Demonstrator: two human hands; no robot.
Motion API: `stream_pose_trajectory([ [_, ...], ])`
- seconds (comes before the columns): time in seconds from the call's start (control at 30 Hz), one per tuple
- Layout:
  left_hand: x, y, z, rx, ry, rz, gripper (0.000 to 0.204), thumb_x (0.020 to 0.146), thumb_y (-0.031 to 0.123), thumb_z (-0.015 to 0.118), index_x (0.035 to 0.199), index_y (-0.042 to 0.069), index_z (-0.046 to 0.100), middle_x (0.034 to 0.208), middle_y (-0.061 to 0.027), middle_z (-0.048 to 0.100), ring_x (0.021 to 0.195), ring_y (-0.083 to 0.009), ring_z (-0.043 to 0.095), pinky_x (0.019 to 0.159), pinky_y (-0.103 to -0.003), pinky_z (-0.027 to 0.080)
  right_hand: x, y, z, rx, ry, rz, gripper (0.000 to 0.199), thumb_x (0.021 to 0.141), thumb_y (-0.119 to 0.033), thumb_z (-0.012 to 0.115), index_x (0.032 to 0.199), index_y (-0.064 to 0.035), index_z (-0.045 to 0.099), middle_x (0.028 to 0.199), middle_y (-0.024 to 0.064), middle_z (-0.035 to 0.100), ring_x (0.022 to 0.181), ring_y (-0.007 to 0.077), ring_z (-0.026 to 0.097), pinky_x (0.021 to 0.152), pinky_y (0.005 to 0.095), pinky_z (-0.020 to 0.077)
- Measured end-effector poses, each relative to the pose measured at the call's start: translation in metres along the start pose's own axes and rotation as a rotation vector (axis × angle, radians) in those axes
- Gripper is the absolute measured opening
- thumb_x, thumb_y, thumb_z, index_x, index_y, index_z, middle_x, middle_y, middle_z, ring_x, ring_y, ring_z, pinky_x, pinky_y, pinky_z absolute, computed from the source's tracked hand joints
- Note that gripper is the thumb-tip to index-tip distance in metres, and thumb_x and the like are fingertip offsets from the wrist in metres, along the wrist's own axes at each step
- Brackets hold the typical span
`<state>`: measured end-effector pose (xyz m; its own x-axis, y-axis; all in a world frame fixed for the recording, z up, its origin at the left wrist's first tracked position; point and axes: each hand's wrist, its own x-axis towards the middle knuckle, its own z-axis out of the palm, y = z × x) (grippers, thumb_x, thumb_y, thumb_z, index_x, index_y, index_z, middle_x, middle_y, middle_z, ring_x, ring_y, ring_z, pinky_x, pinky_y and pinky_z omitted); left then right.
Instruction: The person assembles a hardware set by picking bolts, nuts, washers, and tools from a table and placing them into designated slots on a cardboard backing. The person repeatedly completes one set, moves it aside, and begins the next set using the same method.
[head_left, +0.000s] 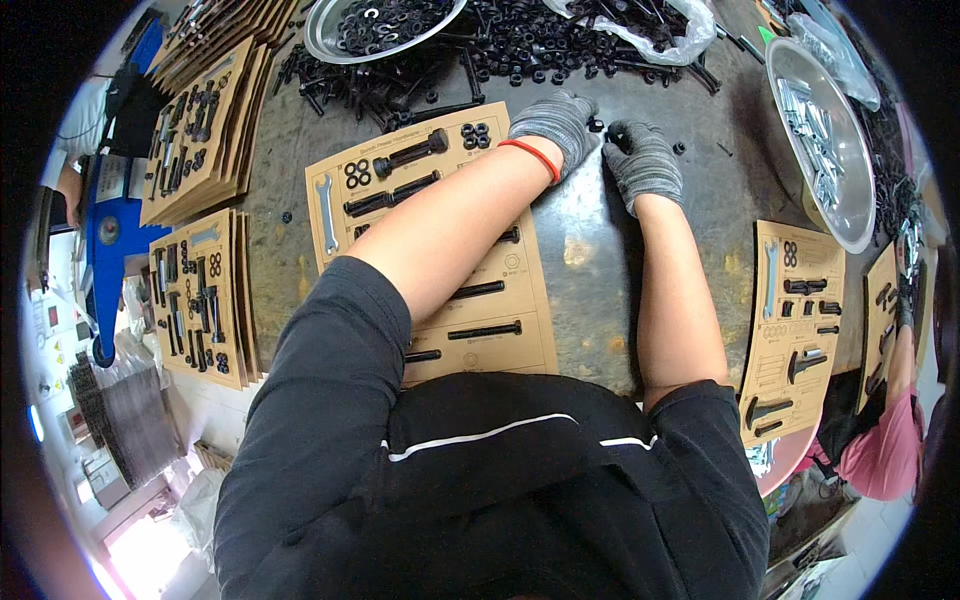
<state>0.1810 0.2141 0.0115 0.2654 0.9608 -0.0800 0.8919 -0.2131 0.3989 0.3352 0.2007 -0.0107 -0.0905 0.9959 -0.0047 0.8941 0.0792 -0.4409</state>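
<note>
My left hand (556,128), in a grey knit glove with a red band at the wrist, reaches past the upper right corner of a brown hardware card (535,330). Its fingers are bent together beside a small black nut (596,125); what they hold, if anything, is hidden. My right hand (648,168), also gloved, is curled just right of that nut, with something dark at its fingertips that I cannot make out. The card carries a wrench (327,215), black rings (357,174), a thick bolt (410,153), nuts (475,135) and longer bolts (485,331), partly covered by my left forearm.
Black bolts and nuts (520,45) are heaped at the far side, with a metal bowl of washers (385,52) and a plastic bag (690,35). A bowl of silver bolts (850,225) stands right. Filled cards (200,130) are stacked left; another card (790,340) lies right, near a co-worker's arm (902,360).
</note>
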Motion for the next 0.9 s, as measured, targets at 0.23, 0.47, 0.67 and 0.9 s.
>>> stream_pose_trajectory([
  [0.23,-0.001,-0.006,0.006,0.029,-0.029,-0.068,0.037,0.081,0.027,0.063,0.113,0.009,0.059,0.112,-0.0175,0.059,0.105,-0.0330,0.057,0.091,-0.039,0.046,0.000,0.006,-0.008,0.023,-0.069,0.130,0.034,0.083,-0.036,0.058,0.105,-0.0104,0.064,0.107,0.0183,0.063,0.097,0.0358,0.060,0.087,0.0426,0.0470],
  [0.47,-0.008,0.002,-0.010,0.115,-0.132,-0.166,0.029,0.078,0.019,0.057,0.100,0.004,0.066,0.103,-0.0206,0.064,0.097,-0.0347,0.062,0.087,-0.041,0.049,-0.007,0.009,0.003,0.082,-0.081,-0.034,0.029,0.077,-0.024,0.066,0.101,-0.0088,0.064,0.103,0.0201,0.062,0.099,0.0360,0.058,0.086,0.0421,0.0466],
  [0.67,-0.105,-0.055,-0.071,-0.035,0.198,-0.036,0.023,0.080,0.020,0.064,0.099,0.007,0.066,0.095,-0.0138,0.066,0.087,-0.0282,0.064,0.080,-0.037,0.051,-0.016,0.010,0.007,-0.073,-0.106,-0.136,0.026,0.079,-0.022,0.066,0.101,-0.0090,0.066,0.101,0.0175,0.065,0.094,0.0338,0.062,0.083,0.0409,0.0492],
  [0.9,-0.260,-0.176,-0.098,-0.225,0.265,-0.400,0.026,0.080,0.017,0.068,0.103,0.005,0.063,0.087,-0.0121,0.065,0.078,-0.0217,0.063,0.073,-0.031,0.052,-0.036,-0.054,0.003,0.031,-0.083,-0.206,0.026,0.079,-0.022,0.066,0.100,-0.0058,0.066,0.095,0.0159,0.066,0.088,0.0314,0.064,0.081,0.0399,0.0491],
])
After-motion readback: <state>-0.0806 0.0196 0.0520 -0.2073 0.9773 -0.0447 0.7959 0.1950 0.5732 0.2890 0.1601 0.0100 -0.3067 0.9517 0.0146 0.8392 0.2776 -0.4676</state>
